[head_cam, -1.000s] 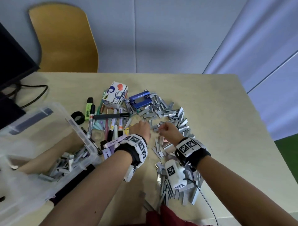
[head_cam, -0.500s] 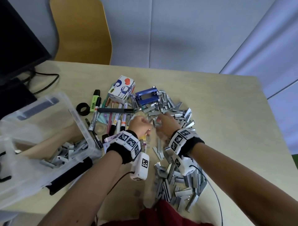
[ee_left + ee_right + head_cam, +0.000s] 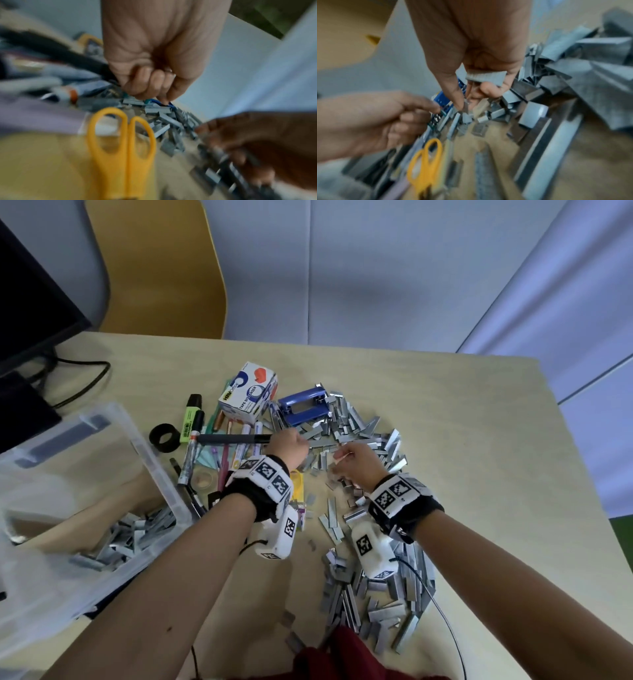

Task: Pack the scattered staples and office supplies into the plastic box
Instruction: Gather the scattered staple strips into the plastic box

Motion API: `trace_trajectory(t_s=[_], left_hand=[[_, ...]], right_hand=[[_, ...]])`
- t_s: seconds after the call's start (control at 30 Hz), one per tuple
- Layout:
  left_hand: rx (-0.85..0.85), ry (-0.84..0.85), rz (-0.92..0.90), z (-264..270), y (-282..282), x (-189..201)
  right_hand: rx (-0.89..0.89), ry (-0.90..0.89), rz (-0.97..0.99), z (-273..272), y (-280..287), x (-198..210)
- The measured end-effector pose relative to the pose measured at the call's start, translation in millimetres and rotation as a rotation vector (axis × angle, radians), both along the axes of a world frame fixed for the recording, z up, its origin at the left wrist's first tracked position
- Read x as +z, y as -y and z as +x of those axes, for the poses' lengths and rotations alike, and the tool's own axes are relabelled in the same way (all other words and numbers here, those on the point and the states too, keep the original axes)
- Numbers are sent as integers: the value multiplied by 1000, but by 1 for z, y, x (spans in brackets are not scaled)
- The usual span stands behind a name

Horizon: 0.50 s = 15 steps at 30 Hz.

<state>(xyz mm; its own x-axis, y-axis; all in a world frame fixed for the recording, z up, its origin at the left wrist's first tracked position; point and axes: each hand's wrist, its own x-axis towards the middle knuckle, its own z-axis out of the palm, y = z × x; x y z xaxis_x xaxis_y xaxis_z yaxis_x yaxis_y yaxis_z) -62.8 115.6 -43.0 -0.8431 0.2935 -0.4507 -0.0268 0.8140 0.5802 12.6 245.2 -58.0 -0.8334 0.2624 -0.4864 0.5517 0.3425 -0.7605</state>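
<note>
Two hands work over a heap of loose staples (image 3: 356,429) on the middle of the table (image 3: 479,440). My right hand (image 3: 356,463) pinches a short strip of staples (image 3: 486,75) against curled fingers, with more caught at the fingertips. My left hand (image 3: 289,448) is curled tight just to its left; I cannot tell what it holds. The plastic box (image 3: 150,460) sits at the near left, already holding some staples. I judge the risk is spilling: strips held this loosely could snap or slip during the carry leftward. The yellow scissors (image 3: 120,146) and pens (image 3: 191,453) lie in the way and could be knocked.
</note>
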Motion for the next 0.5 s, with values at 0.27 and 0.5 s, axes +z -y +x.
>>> trace_trajectory(t_s=[0.27,0.5], left_hand=[[-391,-173,-454,2,-16,-14],[-260,-6,-171,-1,-7,-18]], right_hand=[[-402,63,-654,3,-21,8],[-342,49,-611,0,-16,8]])
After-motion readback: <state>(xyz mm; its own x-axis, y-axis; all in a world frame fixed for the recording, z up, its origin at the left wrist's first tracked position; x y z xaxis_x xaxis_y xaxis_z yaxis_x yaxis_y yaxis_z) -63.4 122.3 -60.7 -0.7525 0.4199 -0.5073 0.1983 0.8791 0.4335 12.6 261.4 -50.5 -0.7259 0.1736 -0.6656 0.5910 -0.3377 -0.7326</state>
